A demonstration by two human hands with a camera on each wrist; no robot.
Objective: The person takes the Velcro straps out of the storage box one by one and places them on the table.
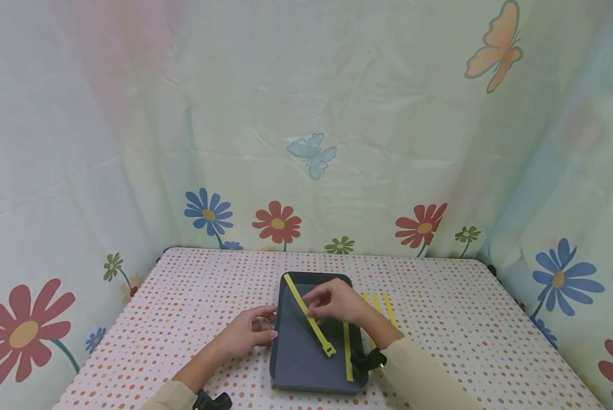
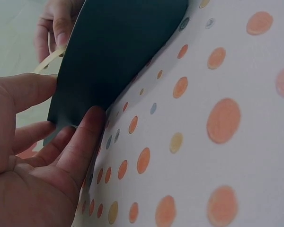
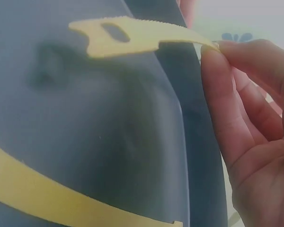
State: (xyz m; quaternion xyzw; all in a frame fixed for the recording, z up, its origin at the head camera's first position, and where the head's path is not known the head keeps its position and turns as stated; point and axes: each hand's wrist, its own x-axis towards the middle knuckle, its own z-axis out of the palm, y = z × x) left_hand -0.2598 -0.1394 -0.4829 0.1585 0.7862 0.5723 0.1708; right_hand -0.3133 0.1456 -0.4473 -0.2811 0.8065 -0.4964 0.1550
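Where the shallow, dark grey rectangular tray (image 1: 298, 364) with rounded corners presents its near edge at 6 o'clock, I have broad grey floor for moving, especially toward 7. At the 4 o'clock side, a flat yellow strip (image 1: 348, 356) lies inside. Against the outer wall at 9 o'clock, the left hand (image 1: 242, 336) rests loosely bent, unclenched fingers. Over the middle, the right hand (image 1: 339, 302) pinches a flat, bright yellow strap (image 1: 317, 331) with a slotted head, slanting from 11 to 5 o'clock. Just outside, toward 2 o'clock, more thin yellow strips (image 1: 388, 307) lie partly behind the right forearm (image 1: 380, 328). Around all this spreads a white tabletop (image 1: 209, 296) with coloured dots, its far edge at 12 o'clock meeting pale hangings (image 1: 368, 85) printed with flowers and butterflies. My right wrist view alone shows the slotted head raised above the tray floor; my left wrist view adds fingertips on the tray's outer side.
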